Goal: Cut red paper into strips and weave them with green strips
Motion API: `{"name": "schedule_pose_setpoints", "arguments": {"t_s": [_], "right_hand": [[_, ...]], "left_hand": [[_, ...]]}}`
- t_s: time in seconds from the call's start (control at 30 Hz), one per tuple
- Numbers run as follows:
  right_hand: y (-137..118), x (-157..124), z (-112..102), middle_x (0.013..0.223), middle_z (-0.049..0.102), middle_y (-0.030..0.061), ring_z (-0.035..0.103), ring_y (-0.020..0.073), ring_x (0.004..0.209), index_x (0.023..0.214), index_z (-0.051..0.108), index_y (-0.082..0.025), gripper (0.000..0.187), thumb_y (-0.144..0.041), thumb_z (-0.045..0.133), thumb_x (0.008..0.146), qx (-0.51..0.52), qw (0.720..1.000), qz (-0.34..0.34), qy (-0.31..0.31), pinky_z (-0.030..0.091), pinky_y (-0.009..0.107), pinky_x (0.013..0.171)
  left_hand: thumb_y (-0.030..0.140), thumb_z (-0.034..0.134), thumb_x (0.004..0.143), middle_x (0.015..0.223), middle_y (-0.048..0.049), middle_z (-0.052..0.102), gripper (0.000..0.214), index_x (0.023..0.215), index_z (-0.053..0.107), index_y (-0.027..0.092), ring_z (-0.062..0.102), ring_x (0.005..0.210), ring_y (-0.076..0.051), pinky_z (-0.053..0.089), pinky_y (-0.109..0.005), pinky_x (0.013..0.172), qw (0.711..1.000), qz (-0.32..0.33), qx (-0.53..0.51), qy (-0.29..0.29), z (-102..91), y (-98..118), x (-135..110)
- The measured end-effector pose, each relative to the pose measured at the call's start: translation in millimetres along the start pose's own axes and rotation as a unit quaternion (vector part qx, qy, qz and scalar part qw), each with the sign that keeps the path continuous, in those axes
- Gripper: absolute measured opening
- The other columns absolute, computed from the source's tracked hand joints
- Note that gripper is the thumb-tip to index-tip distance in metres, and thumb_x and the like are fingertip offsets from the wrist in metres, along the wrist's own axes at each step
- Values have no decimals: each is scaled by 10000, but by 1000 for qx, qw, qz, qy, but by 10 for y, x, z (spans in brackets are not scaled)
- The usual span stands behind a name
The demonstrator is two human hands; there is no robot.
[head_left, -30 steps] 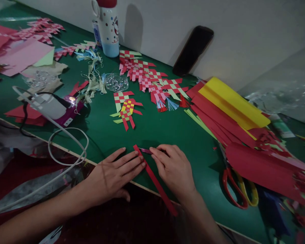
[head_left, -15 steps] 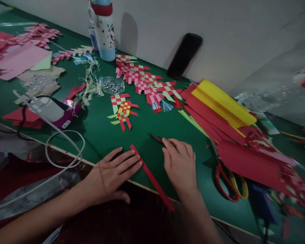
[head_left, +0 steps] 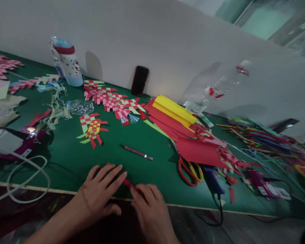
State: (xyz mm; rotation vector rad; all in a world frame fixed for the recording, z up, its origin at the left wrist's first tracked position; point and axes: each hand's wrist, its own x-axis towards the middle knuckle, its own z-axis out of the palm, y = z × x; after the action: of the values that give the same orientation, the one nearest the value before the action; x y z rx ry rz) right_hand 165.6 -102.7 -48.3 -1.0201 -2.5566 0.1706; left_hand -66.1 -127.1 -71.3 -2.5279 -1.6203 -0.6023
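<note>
A red paper strip (head_left: 128,184) lies by the front edge of the green table, partly hidden under my fingers. My left hand (head_left: 100,188) rests flat over its far end, fingers stretched out. The near part of the strip is between the thumb and fingers of my right hand (head_left: 151,208), which is closed on it. Just beyond both hands lies a slim craft knife (head_left: 137,152), touched by neither. Small woven paper fish (head_left: 93,130) in yellow, red and green sit further left.
Scissors (head_left: 190,171) and a blue glue gun (head_left: 213,179) lie to the right, near red paper sheets (head_left: 200,150). Along the wall stand a water bottle (head_left: 68,64), a phone (head_left: 139,80) and a clear plastic bottle (head_left: 205,98). A looped white cable (head_left: 47,169) hangs over the front edge at left.
My right hand has let go of the craft knife, which now lies on the table, and has taken hold of the red strip. The view has swung right. My left hand stays on the strip.
</note>
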Motion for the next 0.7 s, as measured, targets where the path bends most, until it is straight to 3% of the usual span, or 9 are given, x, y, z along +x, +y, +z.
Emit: {"name": "schedule_pose_setpoints", "arguments": {"t_s": [0.1, 0.2, 0.37, 0.5, 0.57, 0.7], "right_hand": [[90, -122, 28, 908, 681, 65, 563, 176, 779, 1072, 661, -180, 263, -88, 472, 913, 26, 997, -39, 57, 504, 291, 668], [183, -224, 32, 859, 688, 62, 583, 166, 734, 1044, 668, -171, 280, -57, 456, 900, 12, 995, -51, 90, 517, 276, 650], [509, -237, -116, 874, 709, 54, 653, 166, 796, 1030, 667, -203, 320, -57, 415, 897, 7, 993, 5, 121, 546, 276, 734], [1014, 58, -412, 952, 715, 76, 672, 186, 880, 1095, 653, -198, 281, -179, 415, 948, -15, 983, 101, 155, 544, 298, 770], [1277, 305, -552, 1024, 698, 98, 660, 203, 943, 1124, 642, -181, 305, -234, 388, 965, -24, 978, 155, 138, 535, 322, 806], [1675, 855, -638, 1089, 682, 115, 625, 218, 1026, 1099, 641, -161, 307, -222, 377, 953, -39, 980, 173, 95, 505, 353, 887]], "left_hand": [[688, 495, 863, 1407, -90, 549, 693, 1399, 489, 250, 484, 1222, -284, 290, -441, 1034, 1000, 27, 14, -1, -43, -12, 104], [510, 518, 932, 1413, -80, 539, 560, 1425, 447, 254, 473, 1238, -267, 340, -408, 1002, 1000, 2, 19, 9, -121, -49, 236], [202, 414, 965, 1427, -82, 509, 468, 1432, 423, 237, 451, 1259, -251, 370, -403, 1012, 998, -54, 23, 5, -97, -126, 523], [166, 407, 953, 1460, -81, 478, 477, 1421, 443, 245, 418, 1291, -281, 380, -423, 989, 994, -76, 37, -70, 21, -157, 824], [198, 445, 956, 1420, -87, 521, 451, 1404, 463, 244, 436, 1274, -285, 379, -424, 977, 991, -75, 37, -107, 70, -148, 976], [250, 539, 938, 1246, -85, 625, 362, 1300, 550, 253, 513, 1168, -263, 359, -403, 956, 988, -63, 43, -137, 106, -128, 1204]]}}
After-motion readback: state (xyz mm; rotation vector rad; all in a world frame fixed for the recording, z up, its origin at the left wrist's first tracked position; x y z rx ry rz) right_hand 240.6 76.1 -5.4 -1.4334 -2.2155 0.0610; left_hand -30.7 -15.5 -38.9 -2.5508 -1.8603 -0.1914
